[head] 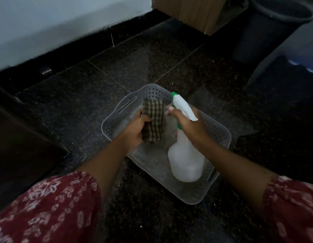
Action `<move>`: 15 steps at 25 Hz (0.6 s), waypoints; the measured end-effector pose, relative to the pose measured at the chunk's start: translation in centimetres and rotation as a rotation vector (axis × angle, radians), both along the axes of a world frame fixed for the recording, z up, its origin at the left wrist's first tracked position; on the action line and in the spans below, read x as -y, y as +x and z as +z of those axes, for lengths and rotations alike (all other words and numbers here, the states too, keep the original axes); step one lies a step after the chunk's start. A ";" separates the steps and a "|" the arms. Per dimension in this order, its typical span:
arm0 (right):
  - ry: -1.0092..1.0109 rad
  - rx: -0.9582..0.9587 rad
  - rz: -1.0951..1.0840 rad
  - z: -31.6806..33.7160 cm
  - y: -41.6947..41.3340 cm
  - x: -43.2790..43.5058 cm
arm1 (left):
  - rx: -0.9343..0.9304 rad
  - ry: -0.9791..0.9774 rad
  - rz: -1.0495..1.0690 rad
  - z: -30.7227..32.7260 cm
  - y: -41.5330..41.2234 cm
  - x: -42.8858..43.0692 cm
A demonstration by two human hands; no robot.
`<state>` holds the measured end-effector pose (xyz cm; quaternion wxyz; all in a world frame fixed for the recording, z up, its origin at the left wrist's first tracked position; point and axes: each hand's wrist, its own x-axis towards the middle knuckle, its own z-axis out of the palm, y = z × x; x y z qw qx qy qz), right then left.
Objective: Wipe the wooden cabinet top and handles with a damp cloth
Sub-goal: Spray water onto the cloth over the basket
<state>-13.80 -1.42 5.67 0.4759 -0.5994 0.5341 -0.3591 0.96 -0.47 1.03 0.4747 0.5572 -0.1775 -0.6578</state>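
Observation:
My left hand [135,129] grips a folded brown-and-cream checked cloth [154,120] and holds it upright over a clear perforated plastic basket [220,141] on the floor. My right hand [187,122] is closed around the neck of a white spray bottle [186,160] with a green-and-white trigger head [183,106]. The nozzle points toward the cloth, a short gap away. One finger rests at the trigger. A wooden cabinet corner [189,11] shows at the top of the view.
The floor [138,55] is dark speckled tile. A pale wall [46,27] runs along the upper left. A dark bin [268,30] stands at the upper right beside a blue-white object [304,65]. Dark furniture [20,146] fills the left edge.

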 end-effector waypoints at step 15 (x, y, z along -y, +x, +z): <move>0.440 -0.090 0.078 2.7 1.0 -0.6 | -0.240 0.078 -0.010 0.9 -0.8 -0.9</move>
